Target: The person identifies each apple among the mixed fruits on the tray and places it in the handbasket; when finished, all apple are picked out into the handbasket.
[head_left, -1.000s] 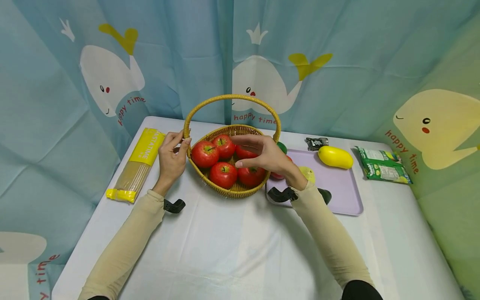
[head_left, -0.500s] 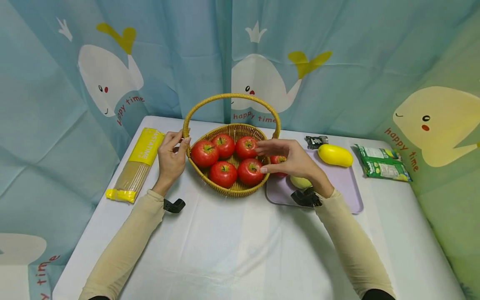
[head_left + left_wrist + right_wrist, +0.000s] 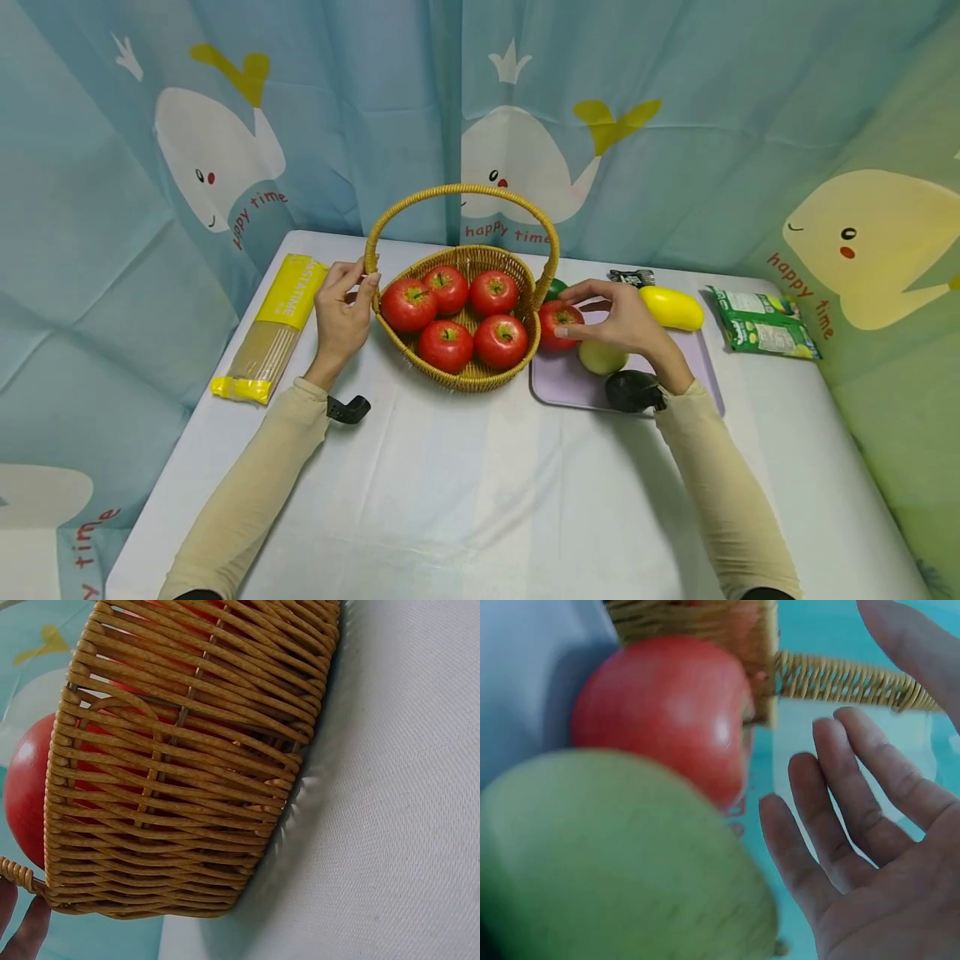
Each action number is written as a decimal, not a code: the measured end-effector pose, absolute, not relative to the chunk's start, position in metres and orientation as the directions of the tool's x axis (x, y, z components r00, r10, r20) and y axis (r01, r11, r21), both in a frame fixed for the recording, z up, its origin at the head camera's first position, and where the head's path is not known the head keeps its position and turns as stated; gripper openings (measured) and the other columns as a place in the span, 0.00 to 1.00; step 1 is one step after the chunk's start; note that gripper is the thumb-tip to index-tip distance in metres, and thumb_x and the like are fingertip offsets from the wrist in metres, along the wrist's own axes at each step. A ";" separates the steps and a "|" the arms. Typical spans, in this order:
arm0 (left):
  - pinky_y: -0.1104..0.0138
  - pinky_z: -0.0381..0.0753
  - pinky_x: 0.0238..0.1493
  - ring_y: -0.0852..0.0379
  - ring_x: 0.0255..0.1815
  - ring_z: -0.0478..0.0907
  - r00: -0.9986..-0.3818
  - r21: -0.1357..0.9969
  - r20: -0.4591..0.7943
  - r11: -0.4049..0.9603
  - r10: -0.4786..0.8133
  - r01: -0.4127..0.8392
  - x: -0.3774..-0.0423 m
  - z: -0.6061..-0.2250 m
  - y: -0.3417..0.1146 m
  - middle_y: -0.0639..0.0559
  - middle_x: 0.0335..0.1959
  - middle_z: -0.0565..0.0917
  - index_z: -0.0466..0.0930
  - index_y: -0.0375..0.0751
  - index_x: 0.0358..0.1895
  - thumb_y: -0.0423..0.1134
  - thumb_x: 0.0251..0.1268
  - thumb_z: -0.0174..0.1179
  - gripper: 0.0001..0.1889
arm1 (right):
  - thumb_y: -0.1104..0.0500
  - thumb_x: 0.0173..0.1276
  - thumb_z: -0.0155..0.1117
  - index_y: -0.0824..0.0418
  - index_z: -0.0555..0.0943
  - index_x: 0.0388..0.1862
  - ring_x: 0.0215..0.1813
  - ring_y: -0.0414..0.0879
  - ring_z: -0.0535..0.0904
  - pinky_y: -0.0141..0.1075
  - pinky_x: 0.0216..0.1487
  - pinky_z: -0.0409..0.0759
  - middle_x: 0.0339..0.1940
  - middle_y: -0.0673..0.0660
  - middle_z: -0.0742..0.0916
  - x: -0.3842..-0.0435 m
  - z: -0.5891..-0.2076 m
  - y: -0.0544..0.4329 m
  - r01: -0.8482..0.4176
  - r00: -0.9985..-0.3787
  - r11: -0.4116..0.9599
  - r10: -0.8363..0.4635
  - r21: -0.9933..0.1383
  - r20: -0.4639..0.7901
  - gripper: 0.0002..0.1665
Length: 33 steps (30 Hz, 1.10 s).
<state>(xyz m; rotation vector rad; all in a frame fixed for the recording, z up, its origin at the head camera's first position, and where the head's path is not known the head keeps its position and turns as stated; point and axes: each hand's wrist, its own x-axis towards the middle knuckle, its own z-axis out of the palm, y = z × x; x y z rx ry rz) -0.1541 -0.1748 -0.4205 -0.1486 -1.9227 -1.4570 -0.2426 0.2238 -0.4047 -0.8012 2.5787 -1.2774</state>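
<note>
The left hand [image 3: 343,312] pinches the left foot of the handle on the yellow wicker basket [image 3: 468,382]. In the left wrist view, its fingertips [image 3: 28,930] lie at the handle base beside the woven wall [image 3: 172,772]. Several red apples [image 3: 447,347] sit in the basket, stems mostly up. My right hand [image 3: 618,317] hovers at another red apple [image 3: 558,326] on the lilac tray [image 3: 693,367], thumb and fingers spread around its right side. In the right wrist view, the fingers are extended and apart from that apple [image 3: 667,712]. A pale green fruit [image 3: 622,862] with a stem lies beside it.
On the tray's back right rests a yellow mango-like fruit [image 3: 671,308]. Behind it lies a small black packet [image 3: 632,277]. A green snack packet [image 3: 763,323] is at the right, a yellow pasta packet [image 3: 272,329] at the left. A dark green thing [image 3: 556,289] shows behind the basket handle.
My right hand has moved right, out from over the basket, to the apple on the tray, uncovering the apples in the basket. The left hand keeps its hold on the handle base.
</note>
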 end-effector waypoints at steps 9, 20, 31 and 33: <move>0.86 0.78 0.44 0.70 0.44 0.76 -0.741 0.796 0.593 0.369 -0.315 0.480 -0.155 -0.422 -0.176 0.22 0.44 0.79 0.82 0.19 0.60 0.23 0.73 0.62 0.16 | 0.58 0.55 0.88 0.66 0.79 0.69 0.67 0.63 0.81 0.62 0.72 0.77 0.68 0.64 0.84 -0.255 -0.416 0.235 -0.359 -0.829 0.529 -0.560 -0.769 0.002 0.44; 0.86 0.79 0.45 0.69 0.45 0.76 -0.746 0.802 0.586 0.358 -0.317 0.478 -0.157 -0.423 -0.176 0.22 0.44 0.79 0.82 0.19 0.60 0.23 0.73 0.63 0.16 | 0.48 0.57 0.87 0.59 0.77 0.74 0.68 0.66 0.81 0.63 0.70 0.80 0.69 0.65 0.84 -0.254 -0.419 0.232 -0.349 -0.817 0.630 -0.567 -0.694 -0.104 0.48; 0.85 0.78 0.44 0.69 0.45 0.76 -0.739 0.796 0.595 0.360 -0.317 0.487 -0.156 -0.423 -0.176 0.22 0.44 0.79 0.82 0.18 0.60 0.22 0.72 0.63 0.16 | 0.47 0.57 0.87 0.61 0.76 0.74 0.66 0.67 0.82 0.60 0.68 0.83 0.72 0.67 0.81 -0.259 -0.423 0.227 -0.336 -0.819 0.696 -0.548 -0.634 -0.167 0.50; 0.85 0.78 0.44 0.69 0.44 0.76 -0.737 0.795 0.596 0.358 -0.318 0.489 -0.156 -0.424 -0.176 0.21 0.44 0.79 0.82 0.18 0.59 0.22 0.72 0.63 0.16 | 0.47 0.56 0.87 0.61 0.76 0.73 0.65 0.67 0.83 0.59 0.66 0.84 0.71 0.67 0.82 -0.260 -0.423 0.226 -0.347 -0.821 0.710 -0.546 -0.613 -0.167 0.49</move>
